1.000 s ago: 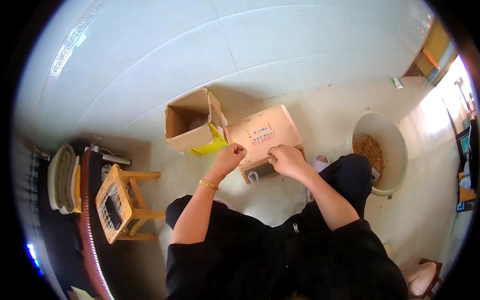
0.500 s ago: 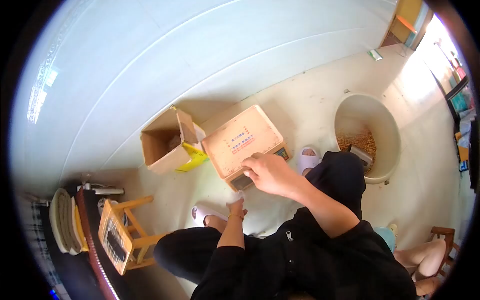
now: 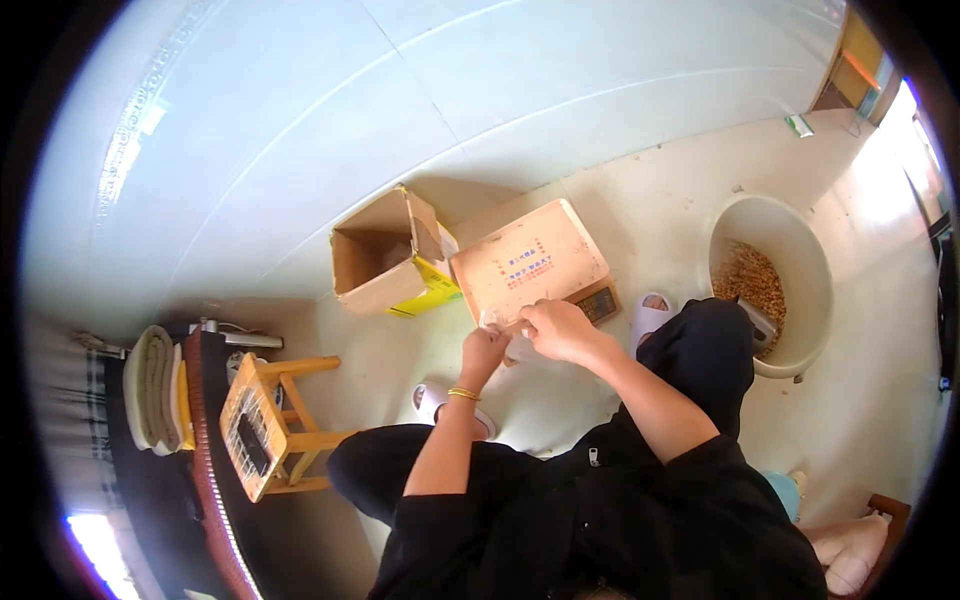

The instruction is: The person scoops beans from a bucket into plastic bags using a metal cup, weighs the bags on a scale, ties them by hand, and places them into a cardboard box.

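My left hand [image 3: 484, 352] is closed on a thin clear plastic bag [image 3: 522, 350], a bit of which shows above the fingers. My right hand [image 3: 562, 330] is just to its right, thumb and fingers pinched on the same bag; the bag's outline is hard to make out. Both hands are over the near edge of a weighing scale [image 3: 535, 255] with a flat orange-tan platform, printed lettering and a dark display on its right front. To the right, a large pale tub [image 3: 815, 290] holds peanut-like pieces [image 3: 748, 280] with a metal scoop [image 3: 762, 322] lying in them.
An open cardboard box [image 3: 375, 290] stands left of the scale, by the white wall. A wooden stool [image 3: 290, 440] with a dark object on its seat is at left, beside a dark table with folded cushions [image 3: 152, 390]. Another person's leg [image 3: 850, 555] shows at lower right.
My right hand has come from above the scale platform to beside my left hand. The left hand has risen to the scale's near edge, and the view has shifted left.
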A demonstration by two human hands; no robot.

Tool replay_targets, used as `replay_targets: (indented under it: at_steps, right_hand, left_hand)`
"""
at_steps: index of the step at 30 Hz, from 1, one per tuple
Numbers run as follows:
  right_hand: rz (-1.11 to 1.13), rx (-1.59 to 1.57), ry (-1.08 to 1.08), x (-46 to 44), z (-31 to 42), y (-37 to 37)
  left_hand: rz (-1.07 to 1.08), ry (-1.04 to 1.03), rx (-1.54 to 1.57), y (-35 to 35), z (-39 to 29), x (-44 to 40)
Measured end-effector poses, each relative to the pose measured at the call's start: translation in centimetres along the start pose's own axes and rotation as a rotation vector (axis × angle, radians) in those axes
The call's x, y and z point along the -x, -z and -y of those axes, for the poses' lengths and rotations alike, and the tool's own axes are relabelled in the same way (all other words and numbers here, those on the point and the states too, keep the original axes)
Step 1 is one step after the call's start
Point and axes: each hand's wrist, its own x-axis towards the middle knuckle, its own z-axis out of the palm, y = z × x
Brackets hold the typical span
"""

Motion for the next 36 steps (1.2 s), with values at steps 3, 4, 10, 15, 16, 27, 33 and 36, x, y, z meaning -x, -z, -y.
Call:
replay_targets:
  at_steps: [3, 4, 10, 15, 16, 27, 33, 36]
  right_hand:
    - [-0.081, -0.012, 0.037, 0.1, -1.3, -2.5]
    - [-0.152, 0.112, 0.115, 0.2, -1.4, -3.0]
    - [-0.336, 0.443, 0.207, 0.0, 0.4, -1.2]
    - [-0.365, 0.43, 0.12, 0.5, -0.3, -1.4]
    - [-0.354, 0.443, 0.116, 0.5, -0.8, -1.6]
    - [-0.515, 0.398, 0.201, -0.8, 2.1, -2.2]
    - [-0.509, 0.418, 0.369, -0.6, 2.1, -2.3]
    - [-0.322, 0.594, 0.38, 0.4, 2.0, -1.7]
  left_hand:
    - [-0.066, -0.122, 0.021, 5.1, -3.4, 0.8]
    - [-0.042, -0.152, 0.101, 6.6, -4.1, 1.2]
    - [-0.197, -0.135, -0.055, 12.2, -4.7, 1.3]
    - [-0.262, 0.03, 0.599, 13.8, -3.2, -0.7]
    - [-0.143, 0.17, 1.019, 13.8, -3.4, -0.8]
    - [0.125, -0.042, 0.526, 13.8, -4.6, 0.0]
    - [0.013, -0.005, 1.126, 14.7, -5.7, 0.6]
    - [-0.144, -0.009, 1.045, 14.4, -5.7, 0.5]
